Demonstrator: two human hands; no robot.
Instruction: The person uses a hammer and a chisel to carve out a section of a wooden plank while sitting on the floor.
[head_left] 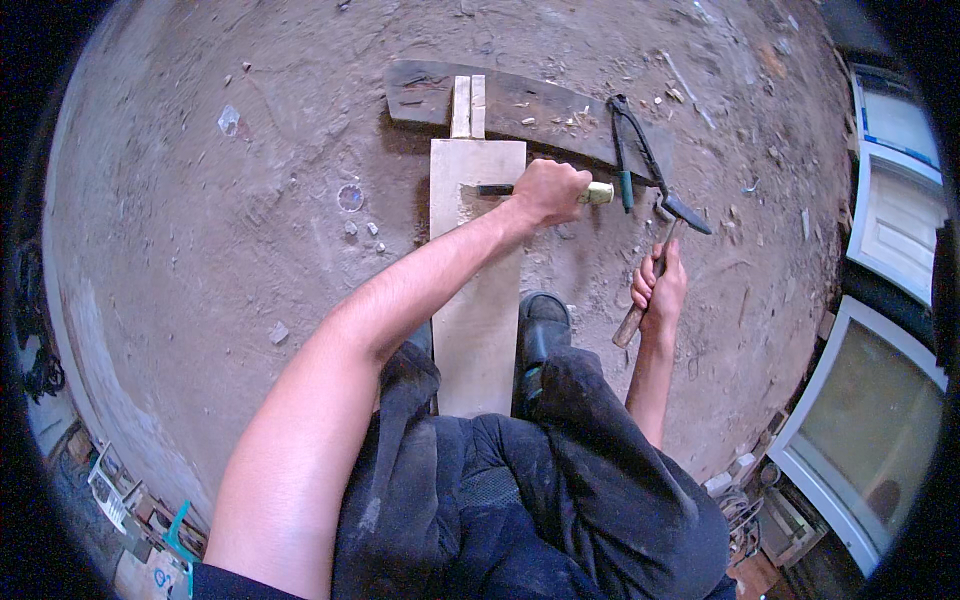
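Note:
A pale wooden board (478, 300) runs from between my legs away from me. My left hand (550, 192) is closed around a chisel (496, 190), palm over its light handle. The handle's end sticks out to the right, and the dark blade lies over a shallow, roughly cut patch near the board's far end. My right hand (660, 288) grips a hammer (687, 214) by its wooden handle, off to the right of the board. The hammer's dark head is raised, apart from the chisel.
Past the board, a dark plank (565, 100) lies crosswise with wood chips on it. Two narrow pale tongues (469, 105) reach over it. Long-handled pincers (641, 145) with a green grip rest at its right end. White-framed panels (865, 420) stand at right; debris dots the dirt floor (250, 250).

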